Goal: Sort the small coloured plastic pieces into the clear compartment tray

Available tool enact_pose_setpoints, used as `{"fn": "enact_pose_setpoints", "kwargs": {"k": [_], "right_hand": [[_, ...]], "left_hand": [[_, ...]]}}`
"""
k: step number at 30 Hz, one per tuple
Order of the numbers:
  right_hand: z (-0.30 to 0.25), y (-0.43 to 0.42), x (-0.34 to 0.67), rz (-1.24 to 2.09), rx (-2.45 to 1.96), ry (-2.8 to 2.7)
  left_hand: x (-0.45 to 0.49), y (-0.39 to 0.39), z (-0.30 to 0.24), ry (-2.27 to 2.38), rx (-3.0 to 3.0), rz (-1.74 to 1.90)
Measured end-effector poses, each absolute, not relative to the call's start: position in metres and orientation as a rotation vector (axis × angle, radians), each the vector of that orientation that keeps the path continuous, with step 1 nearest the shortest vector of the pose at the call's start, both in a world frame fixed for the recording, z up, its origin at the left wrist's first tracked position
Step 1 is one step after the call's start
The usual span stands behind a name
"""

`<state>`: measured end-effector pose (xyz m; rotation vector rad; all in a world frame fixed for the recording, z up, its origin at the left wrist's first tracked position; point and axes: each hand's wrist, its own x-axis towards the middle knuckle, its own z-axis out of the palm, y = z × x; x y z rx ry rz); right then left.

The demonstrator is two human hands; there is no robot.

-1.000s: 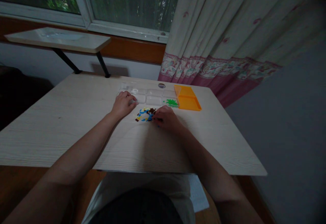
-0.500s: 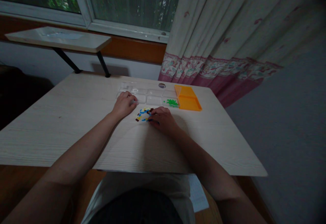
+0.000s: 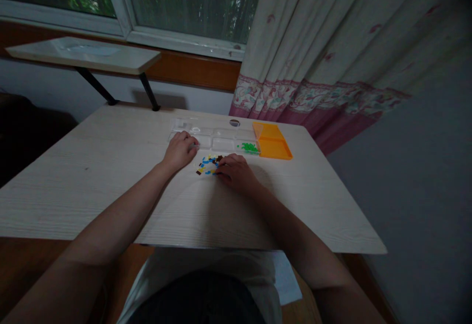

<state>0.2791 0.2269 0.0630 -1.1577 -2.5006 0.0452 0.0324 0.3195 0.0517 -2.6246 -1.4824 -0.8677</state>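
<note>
My left hand (image 3: 180, 150) rests at the near left part of a clear plastic compartment tray (image 3: 223, 144), its fingers and thumb curled over the front wall. Right of it, small building pieces (image 3: 209, 160) in blue, yellow, brown and cream lie in a loose pile on the table, in front of the tray. My right hand (image 3: 236, 170) is at the right side of this pile, fingers bent down and drawn together among the pieces. Whatever its fingertips pinch is too small to make out. Green pieces (image 3: 249, 148) lie in the tray's front right compartment.
An open orange case (image 3: 275, 148) adjoins the tray's right end. Behind the tray lies a small dark round thing (image 3: 234, 123). A raised shelf (image 3: 88, 58) on black legs stands at the table's back left. A curtain (image 3: 295, 88) hangs behind the right side.
My right hand's fingertips have shifted very slightly at the pile's edge. My left hand stays on the tray, and the view has barely moved.
</note>
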Motion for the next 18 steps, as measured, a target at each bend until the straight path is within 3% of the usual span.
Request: {"fn": "enact_pose_setpoints", "kwargs": {"k": [18], "right_hand": [[0.0631,0.2264,0.2779,0.043,-1.213,-2.468]], "left_hand": [[0.0366,0.3131,0.0584,-1.491,-2.543,-1.051]]}}
